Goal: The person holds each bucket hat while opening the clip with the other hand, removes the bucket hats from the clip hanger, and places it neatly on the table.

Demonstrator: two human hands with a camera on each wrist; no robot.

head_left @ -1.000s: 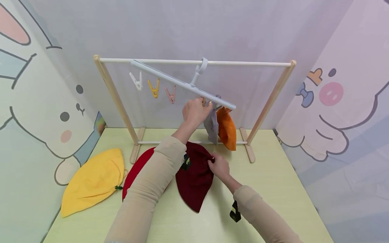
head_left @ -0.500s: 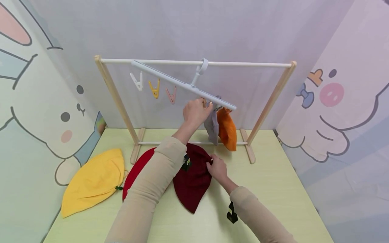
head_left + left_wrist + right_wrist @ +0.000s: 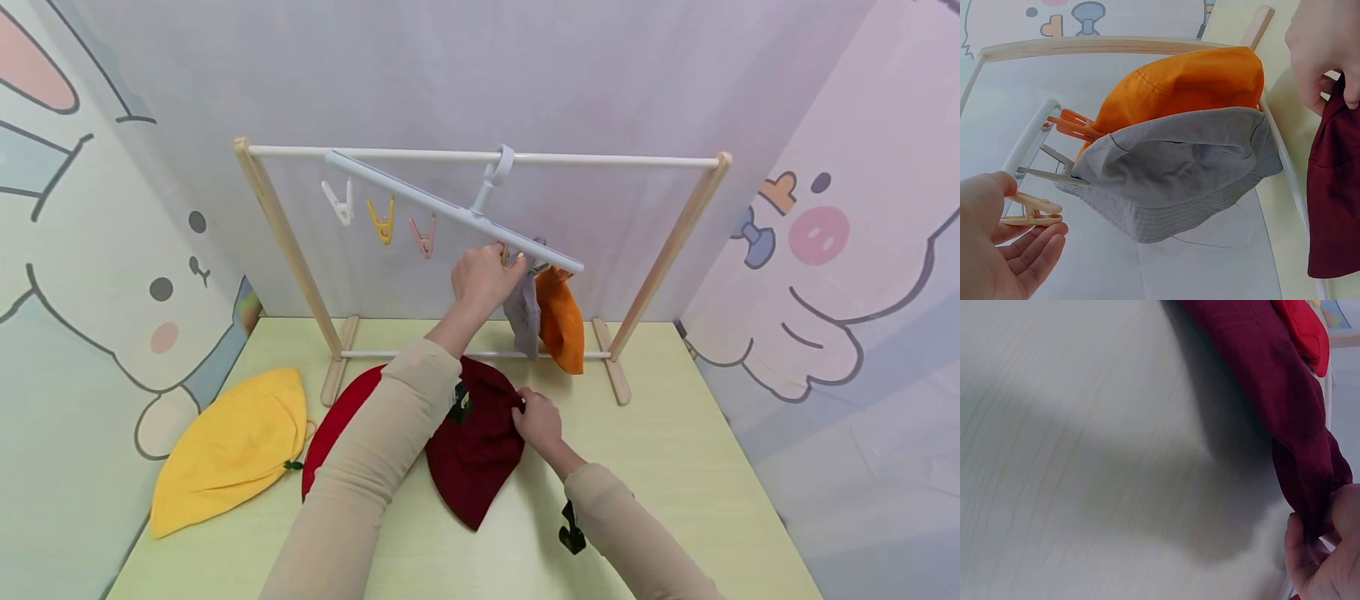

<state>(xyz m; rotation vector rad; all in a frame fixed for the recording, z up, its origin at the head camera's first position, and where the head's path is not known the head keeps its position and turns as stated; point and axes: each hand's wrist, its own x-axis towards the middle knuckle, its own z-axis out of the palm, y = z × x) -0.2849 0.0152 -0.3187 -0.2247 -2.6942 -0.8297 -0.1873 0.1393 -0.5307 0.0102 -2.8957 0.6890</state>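
Observation:
My left hand [image 3: 510, 260] is raised to the tilted white clip hanger [image 3: 450, 208] and pinches a beige clip [image 3: 1029, 211] between thumb and fingers [image 3: 1038, 250]. Right beside that clip hang a grey hat [image 3: 522, 315] [image 3: 1172, 175] and an orange hat [image 3: 561, 321] [image 3: 1191, 81]. Down on the table my right hand [image 3: 525, 406] [image 3: 1310, 540] pinches the bunched edge of a dark red hat [image 3: 472, 450] [image 3: 1272, 381]. That hat lies flat, partly over a bright red hat [image 3: 341, 421].
The hanger hooks over the top bar of a wooden rack [image 3: 480, 155] on a pale green table [image 3: 675, 467]. White [image 3: 337, 200], yellow [image 3: 381, 219] and pink [image 3: 423, 236] clips hang free on it. A yellow hat [image 3: 232, 446] lies at the left. Cartoon walls enclose three sides.
My right hand has slid slightly left with the dark red hat's edge, bunching the cloth. The left hand has stayed on the clip.

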